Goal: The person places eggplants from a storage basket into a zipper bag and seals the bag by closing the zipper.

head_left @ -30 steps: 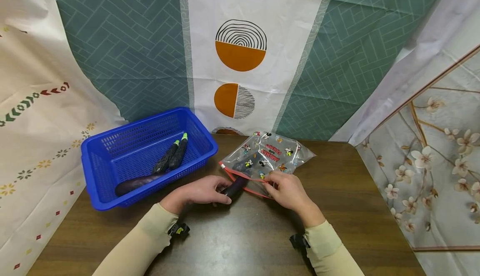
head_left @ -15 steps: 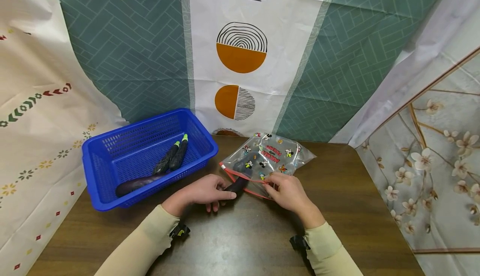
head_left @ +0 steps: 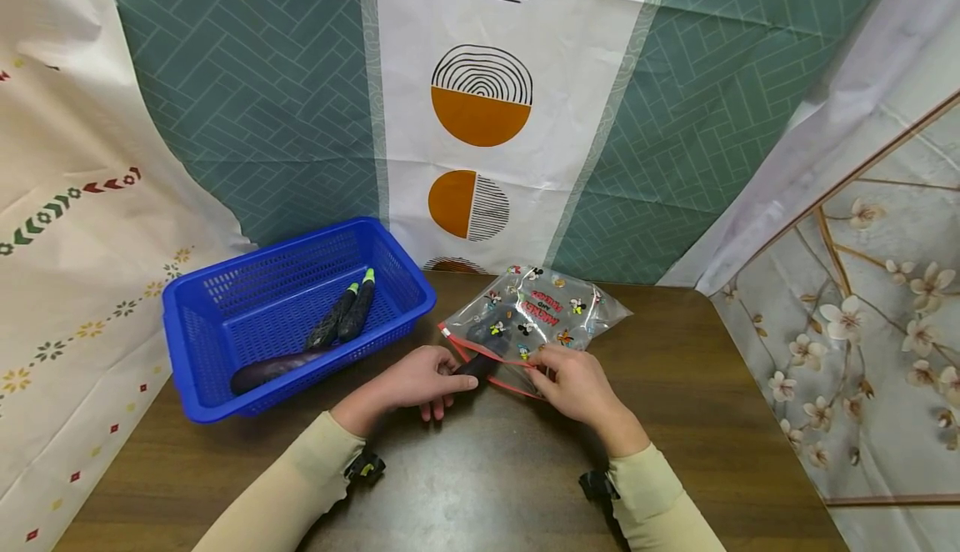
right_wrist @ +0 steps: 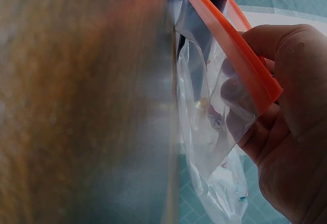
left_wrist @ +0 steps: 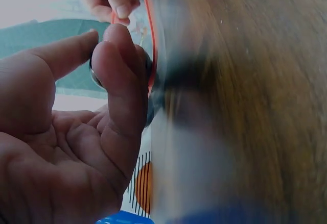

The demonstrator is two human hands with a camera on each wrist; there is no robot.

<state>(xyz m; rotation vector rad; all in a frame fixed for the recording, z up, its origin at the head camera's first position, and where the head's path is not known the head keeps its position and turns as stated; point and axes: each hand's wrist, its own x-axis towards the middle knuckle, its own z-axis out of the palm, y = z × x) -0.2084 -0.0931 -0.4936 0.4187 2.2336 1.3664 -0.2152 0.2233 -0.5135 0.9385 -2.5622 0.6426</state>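
Note:
A long dark eggplant (head_left: 478, 366) lies partway inside a clear zip bag (head_left: 555, 310) with cartoon prints and a red zip edge. My left hand (head_left: 422, 378) grips the eggplant's near end, thumb on top; in the left wrist view my left hand (left_wrist: 97, 96) has its fingers curled against that dark end. With thumb and fingers, my right hand (head_left: 576, 378) pinches the upper lip of the bag's mouth. The right wrist view shows the red zip edge (right_wrist: 235, 50) held up, apart from the lower lip. The eggplant's far part shows dimly through the plastic.
On the left stands a blue perforated basket (head_left: 247, 264). Inside are two dark, green-tipped vegetables (head_left: 356, 310) and a longer purple eggplant (head_left: 273, 368). Everything rests on a brown wooden table (head_left: 465, 485), with patterned cloth (head_left: 480, 2) behind and at the sides.
My left hand has shifted slightly right and forward along with the eggplant, which sits deeper in the bag. My right hand has kept its pinch on the bag's lip.

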